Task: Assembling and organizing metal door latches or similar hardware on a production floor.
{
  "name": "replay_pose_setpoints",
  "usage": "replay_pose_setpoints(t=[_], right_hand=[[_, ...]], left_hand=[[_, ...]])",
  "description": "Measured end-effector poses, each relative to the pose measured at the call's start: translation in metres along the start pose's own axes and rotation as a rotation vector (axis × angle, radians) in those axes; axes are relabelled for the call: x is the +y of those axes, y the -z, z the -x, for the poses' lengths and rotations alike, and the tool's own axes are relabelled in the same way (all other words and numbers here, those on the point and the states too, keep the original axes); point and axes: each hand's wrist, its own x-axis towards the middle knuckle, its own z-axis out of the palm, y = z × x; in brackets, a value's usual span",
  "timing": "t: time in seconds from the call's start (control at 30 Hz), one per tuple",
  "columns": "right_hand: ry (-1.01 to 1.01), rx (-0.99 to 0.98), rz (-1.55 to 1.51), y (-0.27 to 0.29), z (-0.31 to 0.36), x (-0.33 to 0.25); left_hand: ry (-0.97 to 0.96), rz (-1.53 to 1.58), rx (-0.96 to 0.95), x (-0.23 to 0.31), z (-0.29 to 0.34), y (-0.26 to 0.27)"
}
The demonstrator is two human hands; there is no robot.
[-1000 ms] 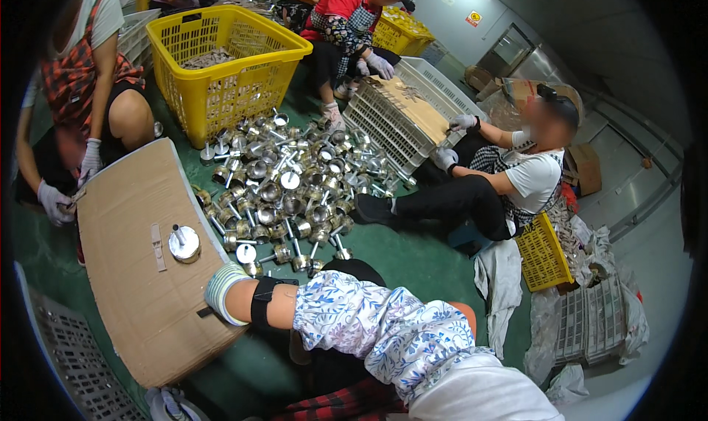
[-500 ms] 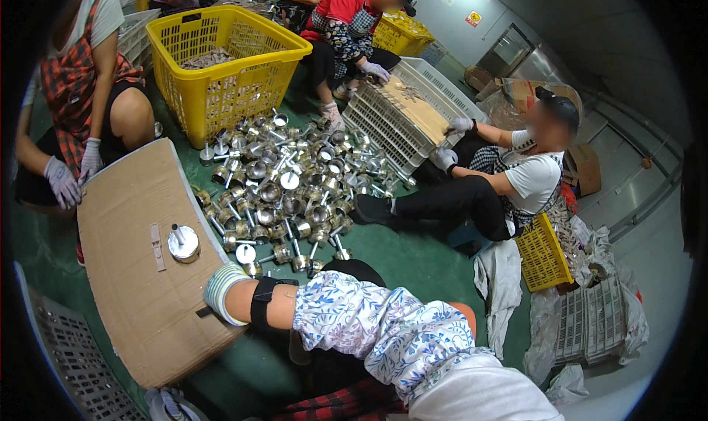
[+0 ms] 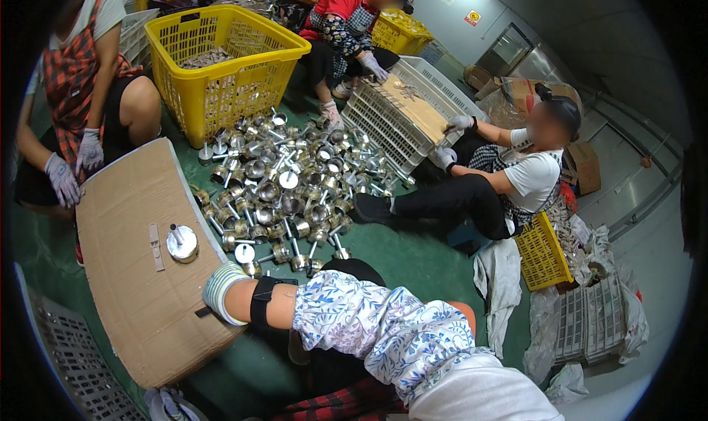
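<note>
From the lower right my right arm reaches across in a blue-and-white floral sleeve, a black strap round the forearm. The striped glove cuff of my right hand (image 3: 226, 292) lies at the right edge of a brown cardboard sheet (image 3: 140, 310); its fingers are hidden. At the lower edge, a pale striped shape (image 3: 173, 405) may be my left hand's glove; no fingers can be made out. On the cardboard stands a round metal part (image 3: 183, 245) with its stem up, beside a thin pale strip (image 3: 156, 247). Beyond the sheet lies a pile of metal cups with stems (image 3: 287, 181).
A yellow basket (image 3: 243, 63) holding small pieces stands behind the pile. Co-workers sit left, behind and right; one shoe (image 3: 372, 208) touches the pile's right side. White crates (image 3: 376, 126) stand at the back, a dark crate (image 3: 74, 354) lower left, another yellow basket (image 3: 542, 255) right.
The person at the left has shifted a knee and gloved hands slightly upward in the picture. My right arm, the cardboard and the metal part stay essentially where they were.
</note>
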Motion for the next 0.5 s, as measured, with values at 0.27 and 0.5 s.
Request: replay_pose_setpoints(t=[0.27,0.5], right_hand=[[0.008,0.005,0.012,0.002,0.003,0.0],[0.009,0.009,0.015,0.001,0.004,0.001]], left_hand=[[-0.59,-0.383,0.204,0.027,-0.004,0.006],[-0.43,-0.261,0.096,0.02,-0.002,0.004]])
